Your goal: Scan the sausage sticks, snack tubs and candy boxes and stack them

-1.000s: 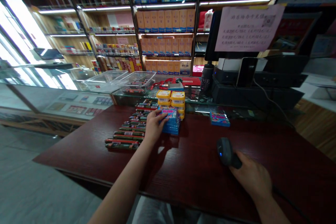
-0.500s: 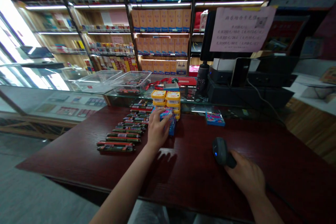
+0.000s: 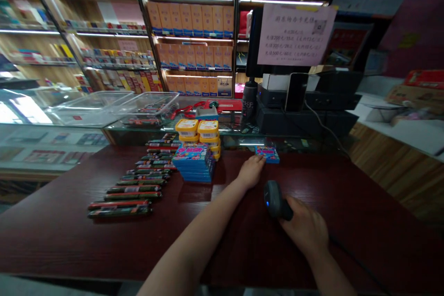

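My right hand is wrapped round the handle of a dark barcode scanner, which shows a small blue light. My left hand reaches across the counter with fingers stretched forward. Its fingertips are at the near left edge of a single flat blue box with a colourful top; whether they touch it I cannot tell. To the left stands a stack of similar blue boxes, with nothing on top. Yellow-lidded tubs are piled behind that stack. Long dark wrapped sticks lie in a row farther left.
The dark red wooden counter holds all these. Behind it are clear plastic bins on a glass case, a dark bottle and a monitor with a pink paper sign. The scanner's cord trails right. Shelves of orange boxes line the back.
My left hand has left the blue box stack and moved right to the single blue box. My right hand still holds the scanner. The view has shifted to the right.
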A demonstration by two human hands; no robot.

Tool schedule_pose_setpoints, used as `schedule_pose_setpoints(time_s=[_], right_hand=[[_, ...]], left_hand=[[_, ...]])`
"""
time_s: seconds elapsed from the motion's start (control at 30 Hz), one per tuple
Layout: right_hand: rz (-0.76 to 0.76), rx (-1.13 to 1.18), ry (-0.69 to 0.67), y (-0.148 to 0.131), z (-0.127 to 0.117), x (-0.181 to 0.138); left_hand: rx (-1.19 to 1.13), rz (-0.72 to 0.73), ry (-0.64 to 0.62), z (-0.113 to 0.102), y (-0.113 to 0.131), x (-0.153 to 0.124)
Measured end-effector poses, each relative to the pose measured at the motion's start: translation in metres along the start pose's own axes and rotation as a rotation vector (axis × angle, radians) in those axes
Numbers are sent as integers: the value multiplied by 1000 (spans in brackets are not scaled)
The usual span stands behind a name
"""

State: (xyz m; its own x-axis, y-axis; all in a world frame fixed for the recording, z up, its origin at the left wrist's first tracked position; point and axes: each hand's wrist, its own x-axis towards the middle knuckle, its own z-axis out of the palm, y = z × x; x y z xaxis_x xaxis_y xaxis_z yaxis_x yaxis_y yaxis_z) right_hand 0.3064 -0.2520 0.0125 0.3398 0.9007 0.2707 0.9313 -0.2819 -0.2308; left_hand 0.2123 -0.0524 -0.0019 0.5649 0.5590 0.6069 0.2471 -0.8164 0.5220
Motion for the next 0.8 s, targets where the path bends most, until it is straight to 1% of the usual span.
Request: schedule_pose_setpoints(time_s=[0.03,0.1,0.17,0.2,0.3,0.4,0.53,0.63,0.7,0.73,0.8], right_hand=[[0,8,0,1,0,0],[-5,26,15,2,2,0],[-16,42,36,4,4,0],[-22,48,46,5,6,0],[-30,54,70,7,10,0],[-19,56,65,7,11,1],[-14,54,37,6,9,1],[-14,61,29,5,7,2],[-10,59,24,5,6,2],[-8,58,19,4,5,2],[-3,53,9,3,3,2]], left_hand=[[70,-19,-54,6,-3,6],[245,-61,-224,12,-7,16],[387,-80,-369,11,-9,20],[433,-71,-402,8,-9,21],[511,-22,-397,-3,-7,20],[631,-15,-367,-11,-3,21],[733,5,-336,-8,3,30],[711,46,-387,-4,5,35],[685,22,-416,-5,4,35],[671,-9,-411,-7,4,34],[628,-96,-346,-16,2,30]])
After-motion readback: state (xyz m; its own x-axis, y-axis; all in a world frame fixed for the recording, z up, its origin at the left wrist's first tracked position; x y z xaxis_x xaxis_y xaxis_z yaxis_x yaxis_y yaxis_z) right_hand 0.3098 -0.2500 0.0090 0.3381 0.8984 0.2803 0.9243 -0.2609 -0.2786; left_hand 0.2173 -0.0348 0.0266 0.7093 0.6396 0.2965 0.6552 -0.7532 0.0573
